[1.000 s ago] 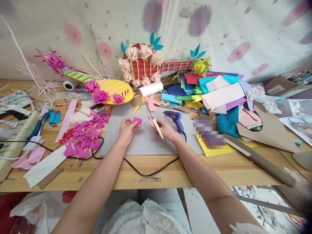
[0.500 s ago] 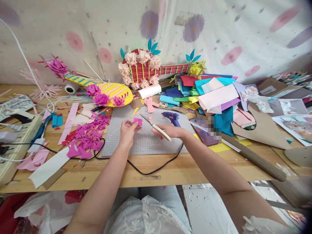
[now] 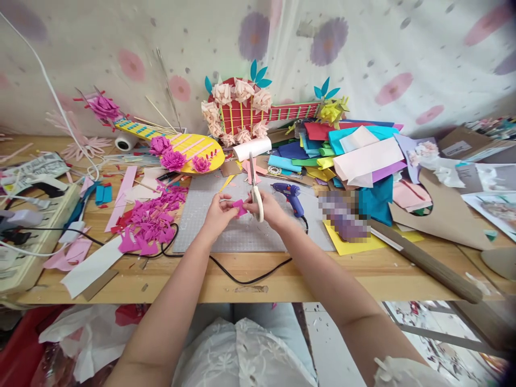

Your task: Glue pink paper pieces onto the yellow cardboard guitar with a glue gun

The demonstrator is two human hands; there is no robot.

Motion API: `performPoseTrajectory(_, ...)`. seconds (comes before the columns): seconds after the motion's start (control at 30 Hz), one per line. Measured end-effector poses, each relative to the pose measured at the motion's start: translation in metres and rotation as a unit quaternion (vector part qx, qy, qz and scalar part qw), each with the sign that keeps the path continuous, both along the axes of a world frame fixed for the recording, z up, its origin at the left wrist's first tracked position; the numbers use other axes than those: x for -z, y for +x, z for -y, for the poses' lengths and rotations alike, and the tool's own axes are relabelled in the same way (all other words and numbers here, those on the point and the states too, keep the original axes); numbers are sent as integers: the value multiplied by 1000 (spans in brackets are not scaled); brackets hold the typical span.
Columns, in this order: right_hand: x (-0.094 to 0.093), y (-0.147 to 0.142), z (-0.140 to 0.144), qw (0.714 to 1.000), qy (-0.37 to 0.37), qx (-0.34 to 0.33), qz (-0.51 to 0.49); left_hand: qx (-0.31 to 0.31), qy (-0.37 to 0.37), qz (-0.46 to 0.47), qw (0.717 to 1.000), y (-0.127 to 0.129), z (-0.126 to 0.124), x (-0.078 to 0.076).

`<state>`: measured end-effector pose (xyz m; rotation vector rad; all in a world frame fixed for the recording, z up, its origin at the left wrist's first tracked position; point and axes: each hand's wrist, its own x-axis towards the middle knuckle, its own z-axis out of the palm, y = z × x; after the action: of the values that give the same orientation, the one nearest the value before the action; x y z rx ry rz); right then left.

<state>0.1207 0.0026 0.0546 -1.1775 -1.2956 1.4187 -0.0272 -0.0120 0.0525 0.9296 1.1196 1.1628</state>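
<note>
Between my two hands is a small magenta piece of paper (image 3: 240, 207), above the grey cutting mat (image 3: 201, 236). My left hand (image 3: 221, 213) pinches its left side between thumb and fingers. White-handled scissors (image 3: 258, 201) are in my right hand (image 3: 266, 208), their blades pointing away toward the wall. The fingertips of that hand also touch the paper's right edge. Just right of it, a blue glue gun (image 3: 291, 198) lies on the mat. Pink paper scraps (image 3: 253, 171) lie beyond the scissor blades.
Magenta scraps (image 3: 155, 220) are heaped left of the mat. Behind stand a yellow paper guitar (image 3: 201, 148) and a red one (image 3: 237, 115) with flowers. Coloured paper sheets (image 3: 366, 158) pile up at the right. A black cord (image 3: 250, 280) loops along the table's front.
My right hand has moved left to the magenta paper, and the scissors have turned from a slant to nearly upright in view. The whole view has shifted slightly.
</note>
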Motion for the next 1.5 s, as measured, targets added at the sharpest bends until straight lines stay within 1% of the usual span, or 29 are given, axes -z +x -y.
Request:
performPoseTrajectory(0.1, 8, -10, 3, 992, -19, 98, -77, -26, -31, 67, 997, 3, 1, 2)
performPoseTrajectory(0.2, 14, -21, 7, 977, -31, 159, -136, -48, -46, 119, 991, 10, 2, 4)
performPoseTrajectory(0.33, 17, -31, 11, 966, -30, 191, -171, -103, -52, 149, 982, 22, 2, 5)
performPoseTrajectory(0.43, 15, -32, 14, 968, -24, 189, -167, -136, -52, 155, 977, 26, 1, 5)
performPoseTrajectory(0.47, 13, -30, 15, 973, -24, 174, -152, -140, -51, 154, 977, 25, 0, 4)
performPoseTrajectory(0.53, 8, -19, 15, 987, -27, 122, -100, -145, -46, 148, 977, 21, -1, 4)
performPoseTrajectory(0.6, 2, -2, 14, 999, -24, 40, -23, -152, -38, 146, 977, 15, -2, 3)
performPoseTrajectory(0.63, -2, 7, 14, 999, -15, -5, 28, -156, -34, 149, 976, 13, -2, 2)
performPoseTrajectory(0.67, -6, 17, 14, 995, 2, -60, 81, -160, -32, 155, 974, 11, -2, 1)
performPoseTrajectory(0.7, -10, 25, 14, 985, 13, -115, 131, -164, -32, 165, 972, 9, -3, 0)
performPoseTrajectory(0.73, -14, 32, 15, 972, 17, -152, 178, -166, -36, 176, 970, 9, -3, -2)
performPoseTrajectory(0.8, -21, 40, 16, 948, 8, -213, 237, -170, -50, 200, 964, 10, -3, -4)
performPoseTrajectory(0.87, -25, 41, 18, 933, -4, -251, 256, -168, -65, 217, 959, 11, -4, -5)
performPoseTrajectory(0.97, -25, 36, 18, 931, -2, -274, 242, -159, -75, 221, 959, 13, -5, -3)
performPoseTrajectory(1.1, -20, 33, 16, 940, 8, -271, 208, -152, -75, 214, 962, 12, -5, -1)
performPoseTrajectory(1.23, -17, 32, 15, 943, 1, -262, 204, -159, -82, 217, 959, 13, -5, -3)
performPoseTrajectory(1.37, -18, 29, 15, 944, -12, -256, 206, -164, -87, 222, 957, 15, -5, -4)
performPoseTrajectory(1.5, -21, 27, 15, 945, -17, -264, 191, -158, -81, 221, 959, 15, -7, -1)
